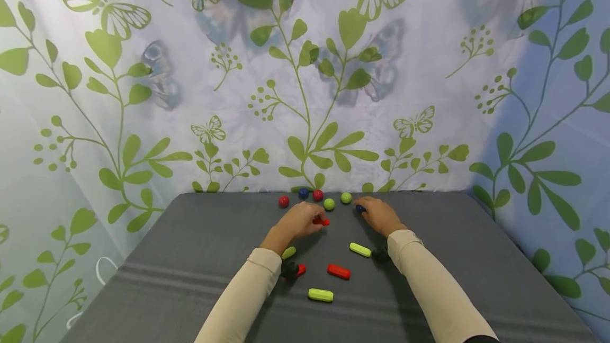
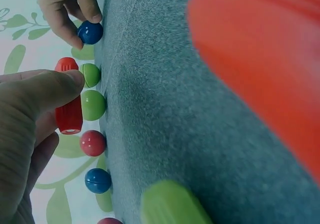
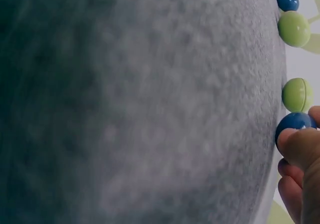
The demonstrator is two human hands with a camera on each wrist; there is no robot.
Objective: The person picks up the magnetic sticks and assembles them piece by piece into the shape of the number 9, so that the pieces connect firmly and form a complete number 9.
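Note:
My left hand (image 1: 301, 220) pinches a red faceted cylinder (image 2: 70, 118) between thumb and fingers, over the table in front of the balls. To the right, my right hand (image 1: 379, 216) grips a blue ball (image 3: 291, 121) at the far part of the table. Between and left of the hands is a loose row of balls: a green ball (image 1: 346, 198), a second green ball (image 1: 329, 204), a red ball (image 1: 317, 195), a blue ball (image 1: 303, 193) and another red ball (image 1: 283, 201). One green ball sits close to the held blue one in the right wrist view.
On the grey table (image 1: 200, 258), nearer me, lie a yellow-green cylinder (image 1: 359, 249), a red cylinder (image 1: 339, 271) and another yellow-green cylinder (image 1: 320, 295). By the left wrist, a red cylinder (image 1: 301, 269) and a yellow-green one (image 1: 288, 252) are partly hidden. A patterned curtain (image 1: 305, 94) hangs behind.

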